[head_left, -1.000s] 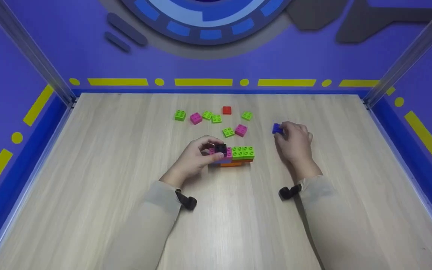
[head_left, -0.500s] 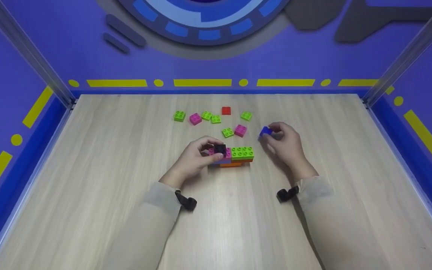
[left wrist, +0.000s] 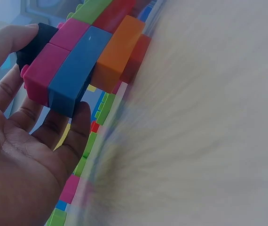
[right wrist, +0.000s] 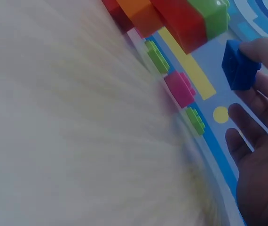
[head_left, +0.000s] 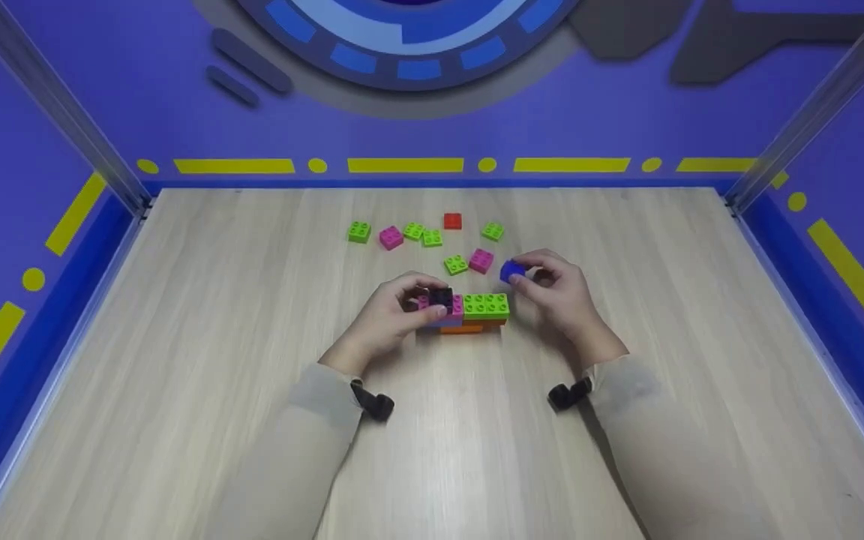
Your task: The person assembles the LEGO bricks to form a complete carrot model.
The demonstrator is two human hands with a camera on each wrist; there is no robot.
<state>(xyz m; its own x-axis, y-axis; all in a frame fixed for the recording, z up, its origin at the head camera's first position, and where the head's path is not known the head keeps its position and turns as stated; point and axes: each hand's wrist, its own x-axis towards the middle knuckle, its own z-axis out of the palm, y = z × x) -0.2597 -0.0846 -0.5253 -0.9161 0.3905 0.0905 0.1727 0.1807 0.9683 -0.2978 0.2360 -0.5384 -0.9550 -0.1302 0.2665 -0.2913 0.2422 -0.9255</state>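
Note:
In the head view, a stack of toy building bricks [head_left: 486, 306] stands at the middle of the table, lime green on its top right. A black brick [head_left: 441, 297] sits on the pink part at its left end. My left hand [head_left: 393, 311] grips that end, thumb at the black brick. The left wrist view shows a blue brick [left wrist: 80, 66] under the pink ones, then an orange brick [left wrist: 120, 54] and a red one lower down. My right hand [head_left: 563, 292] pinches a small blue brick [right wrist: 240, 66] between thumb and fingers, just right of the stack and raised.
Loose bricks lie behind the stack: a pink brick [head_left: 481, 260], a lime brick [head_left: 456, 265], a red brick [head_left: 453, 221], another pink brick [head_left: 391, 238] and several more lime ones. Blue panels [head_left: 432, 135] wall the wooden table [head_left: 214, 300] at back and sides.
My right hand has picked up the small blue brick from the right and carried it left, close to the stack. My left hand and the stack have stayed in place.

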